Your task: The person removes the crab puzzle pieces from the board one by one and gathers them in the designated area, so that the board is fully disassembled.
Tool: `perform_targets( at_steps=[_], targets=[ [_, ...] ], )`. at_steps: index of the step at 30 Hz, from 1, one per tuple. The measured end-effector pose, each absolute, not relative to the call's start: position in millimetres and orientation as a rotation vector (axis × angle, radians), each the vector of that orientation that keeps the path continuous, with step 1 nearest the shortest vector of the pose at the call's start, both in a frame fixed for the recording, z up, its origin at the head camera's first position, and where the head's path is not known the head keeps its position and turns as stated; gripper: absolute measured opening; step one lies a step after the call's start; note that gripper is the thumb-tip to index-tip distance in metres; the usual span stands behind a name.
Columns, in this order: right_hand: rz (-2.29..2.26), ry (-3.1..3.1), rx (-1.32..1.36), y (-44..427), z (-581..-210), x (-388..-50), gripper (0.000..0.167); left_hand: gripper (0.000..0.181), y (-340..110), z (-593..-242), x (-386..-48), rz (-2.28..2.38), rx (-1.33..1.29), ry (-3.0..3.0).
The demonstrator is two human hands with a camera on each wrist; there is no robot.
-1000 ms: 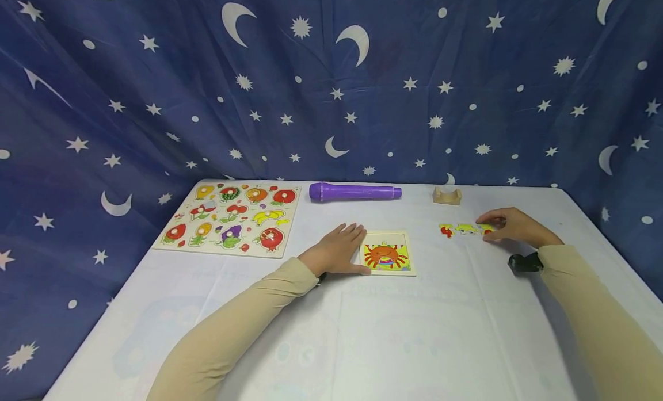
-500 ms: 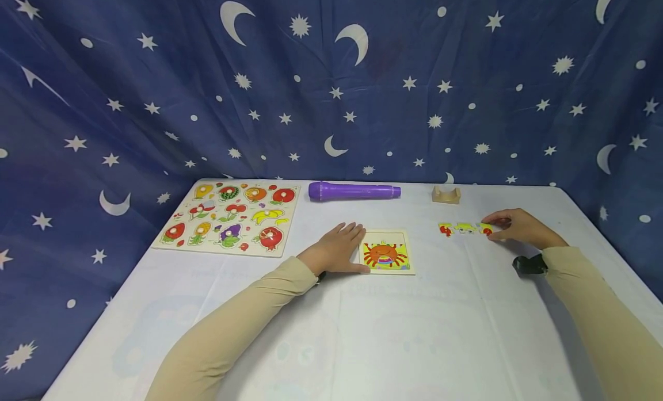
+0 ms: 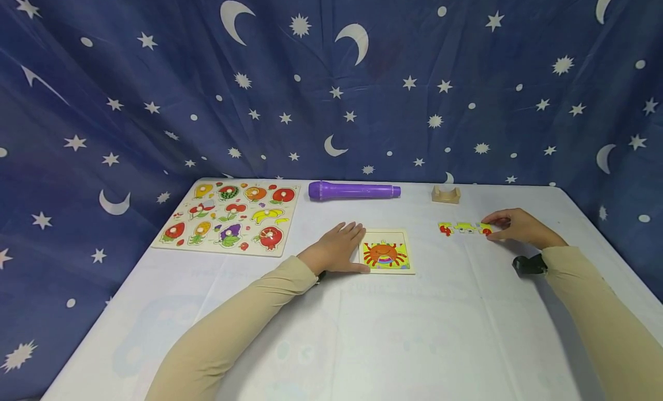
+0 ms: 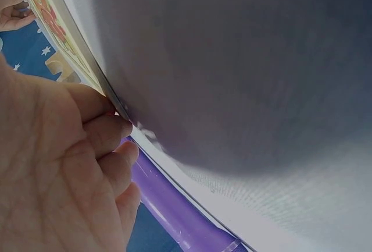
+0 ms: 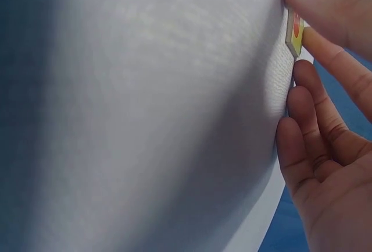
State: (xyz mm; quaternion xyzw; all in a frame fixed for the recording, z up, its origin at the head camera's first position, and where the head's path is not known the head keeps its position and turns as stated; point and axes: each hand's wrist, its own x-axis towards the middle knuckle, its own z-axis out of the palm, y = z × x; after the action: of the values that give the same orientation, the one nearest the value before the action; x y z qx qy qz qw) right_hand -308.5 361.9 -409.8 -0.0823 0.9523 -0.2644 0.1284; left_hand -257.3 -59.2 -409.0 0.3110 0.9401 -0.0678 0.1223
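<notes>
A square wooden puzzle board [image 3: 385, 252] with a crab picture lies mid-table. My left hand [image 3: 335, 248] rests at its left edge, thumb at the lower left corner and fingers stretched along the upper left. In the left wrist view the fingertips [image 4: 125, 127] touch near the board's edge. Several yellow-and-red puzzle pieces [image 3: 465, 228] lie in a row to the right. The rightmost piece [image 3: 486, 229] sits between the thumb and index finger of my right hand [image 3: 518, 227]. In the right wrist view that piece [image 5: 295, 36] meets the index fingertip; the other fingers bend loosely against the cloth.
A fruit peg puzzle [image 3: 228, 217] lies at the back left. Behind the crab board is a purple toy microphone [image 3: 354, 191]. A small notched wooden block [image 3: 446, 195] stands behind the loose pieces. A blue star-and-moon curtain [image 3: 331, 102] hangs at the table's back edge.
My right hand has shifted slightly right, showing more of the rightmost piece, and then stayed still. The left hand and the crab board have not moved.
</notes>
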Motion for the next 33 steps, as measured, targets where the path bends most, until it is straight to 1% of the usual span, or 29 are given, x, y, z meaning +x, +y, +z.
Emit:
perform_targets(
  at_steps=[9,19,26,33],
  targets=[
    [-0.773,2.766,-0.226,362,-409,-309,0.055,0.096,-59,-408,-257,-0.187,0.903,2.744],
    [-0.835,2.742,-0.231,363,-402,-301,0.068,0.095,-59,-407,-257,-0.184,0.909,2.741],
    [-0.917,2.791,-0.359,344,-384,-286,0.061,0.096,-59,-407,-256,-0.212,0.91,2.739],
    [-0.981,2.779,-0.524,299,-367,-273,0.055,0.096,-59,-409,-258,-0.22,0.917,2.745]
  ],
)
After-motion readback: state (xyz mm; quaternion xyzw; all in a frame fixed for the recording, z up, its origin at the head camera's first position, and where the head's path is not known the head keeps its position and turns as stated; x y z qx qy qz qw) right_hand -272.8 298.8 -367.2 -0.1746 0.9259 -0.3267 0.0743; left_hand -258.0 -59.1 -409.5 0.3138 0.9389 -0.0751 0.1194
